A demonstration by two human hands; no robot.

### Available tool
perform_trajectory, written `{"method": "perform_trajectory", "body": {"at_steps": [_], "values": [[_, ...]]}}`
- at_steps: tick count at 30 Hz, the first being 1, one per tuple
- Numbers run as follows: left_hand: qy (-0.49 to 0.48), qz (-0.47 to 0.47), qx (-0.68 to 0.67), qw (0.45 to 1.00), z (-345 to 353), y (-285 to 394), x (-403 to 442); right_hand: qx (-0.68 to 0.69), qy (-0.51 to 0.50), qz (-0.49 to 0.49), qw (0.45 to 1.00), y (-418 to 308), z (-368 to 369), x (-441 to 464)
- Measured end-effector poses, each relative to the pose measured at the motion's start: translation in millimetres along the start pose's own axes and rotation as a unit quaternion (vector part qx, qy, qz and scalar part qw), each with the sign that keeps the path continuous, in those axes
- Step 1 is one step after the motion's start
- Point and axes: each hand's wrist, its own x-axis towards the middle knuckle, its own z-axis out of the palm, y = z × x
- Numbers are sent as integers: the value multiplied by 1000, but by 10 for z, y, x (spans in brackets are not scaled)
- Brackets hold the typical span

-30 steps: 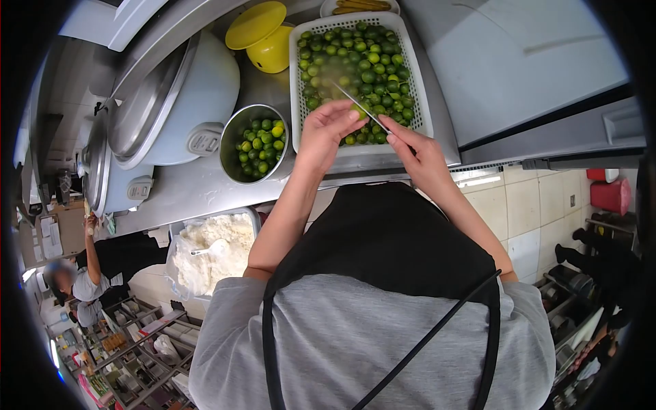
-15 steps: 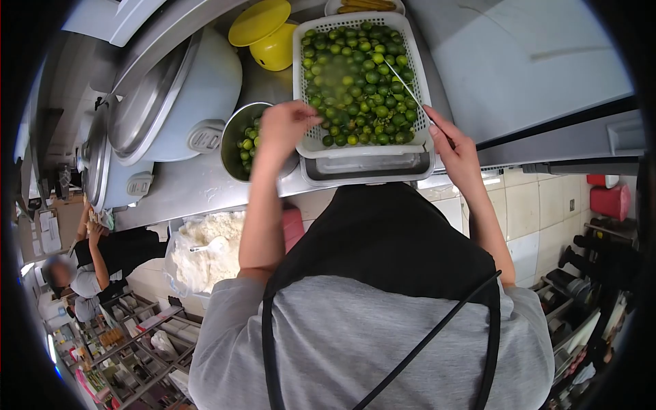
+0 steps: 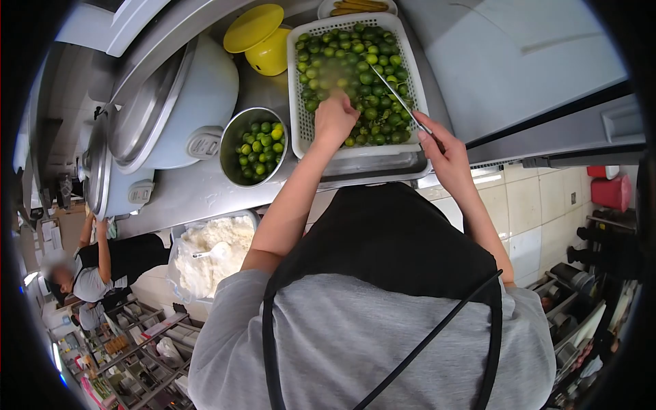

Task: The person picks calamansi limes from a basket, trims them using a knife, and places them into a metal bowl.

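Observation:
Small green limes (image 3: pixel 372 113), a few of them yellowish, fill a white perforated basket (image 3: pixel 418 89). My left hand (image 3: pixel 336 119) reaches over the basket's near left part, its fingers curled together among the limes; what they pinch, if anything, is hidden. Held in my right hand (image 3: pixel 444 145) at the basket's right rim is a thin knife (image 3: pixel 395 92), whose blade slants up and left above the limes. Left of the basket stands a round steel pot (image 3: pixel 234 133) holding more limes. Beneath the basket a steel tray (image 3: pixel 379 165) shows along the near edge.
A yellow container (image 3: pixel 268 53) and large lidded rice cookers (image 3: pixel 205 96) stand to the left on the steel counter (image 3: pixel 178 195). A plate of brown, stick-shaped items (image 3: pixel 359 7) lies behind the basket. Below is a tub of white rice (image 3: pixel 222 249) with a scoop. A person (image 3: pixel 113 263) stands far left.
My left hand has moved right, from beside the pot to over the limes in the basket. My right hand keeps hold of the knife, nearly in place.

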Motion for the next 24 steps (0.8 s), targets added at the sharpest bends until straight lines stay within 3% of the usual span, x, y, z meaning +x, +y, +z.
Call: {"method": "perform_trajectory", "body": {"at_steps": [2, 5, 9, 11, 13, 14, 16, 19, 23, 24], "values": [[-25, 1, 41, 999, -1, 30, -13, -24, -42, 75, 996, 5, 5, 3], [-36, 3, 89, 995, 166, 215, -49, 23, -34, 11, 999, -32, 88, 12], [-42, -11, 94, 995, 363, 10, 21, 11, -39, 17, 999, -101, 91, 26], [-44, -12, -1, 999, 12, 65, -50, 24, -30, 13, 999, -91, 70, 7], [-72, -58, -349, 932, -133, -93, -60, 27, -22, 11, 999, -74, 44, -20], [-74, -58, -349, 932, -212, -127, -83, 26, -21, 11, 999, -67, 41, -32], [-107, -126, -540, 825, -429, -35, -168, 22, -28, 24, 999, -46, 46, -50], [-112, -126, -603, 780, -468, -82, -204, 21, -40, 19, 999, -31, 88, -64], [-124, -123, -598, 782, -511, -41, -242, 26, -54, 2, 998, -80, 157, -63], [-91, -103, -455, 880, -488, 7, -251, 27, -57, 2, 998, -91, 176, -66]]}}
